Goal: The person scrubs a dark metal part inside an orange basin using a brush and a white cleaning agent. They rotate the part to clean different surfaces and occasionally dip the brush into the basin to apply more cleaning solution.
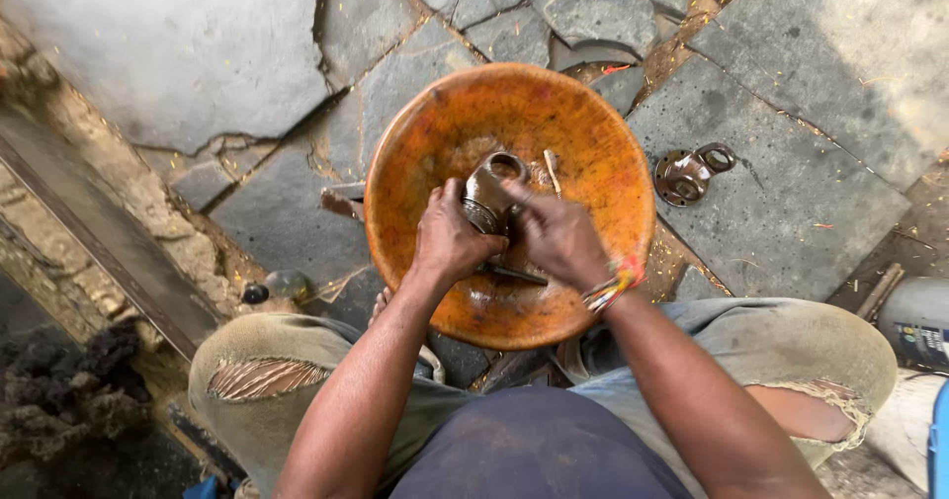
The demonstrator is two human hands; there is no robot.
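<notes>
In the middle of the orange bowl (593,153), which sits on the cracked stone floor (791,212) between the person's knees, both hands work on a dark metal part (491,191). The left hand (450,237) is closed around the part's lower body and holds it upright, its open ring end pointing toward the bowl's far rim. The right hand (556,234) lies against the part from the other side, index finger stretched up along it, the other fingers curled; a thin dark tool (514,275) shows beneath the two hands, though which hand grips it cannot be told. The part looks wet and grimy, and the bowl's floor is smeared and stained around it, so the cleaning seems under way rather than finished. A second piece, a rusty flanged part (692,171), lies on the floor just beyond the bowl's right rim, apart from the hands and seemingly not yet handled or already set aside; which cannot be told.
</notes>
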